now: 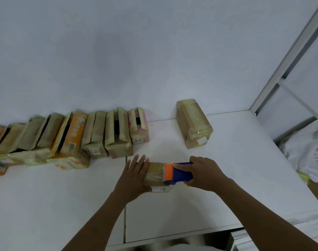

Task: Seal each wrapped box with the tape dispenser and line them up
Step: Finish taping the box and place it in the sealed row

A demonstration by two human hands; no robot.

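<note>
A small brown wrapped box (155, 173) lies on the white table (236, 178) in front of me. My left hand (134, 176) lies flat on its left end, fingers spread, holding it down. My right hand (203, 172) grips a blue and orange tape dispenser (178, 173), whose orange front rests on the box's top at its right end. A row of several taped boxes (93, 133) leans along the wall at the back left. Another taped brown box (193, 122) lies apart at the back right.
Flat orange and yellowish packets (46, 158) lie in front of the row at the left. A grey metal rack frame (288, 69) rises at the right, with a white printed bag (310, 156) beyond the table's right edge. A seam (125, 214) splits the tabletop.
</note>
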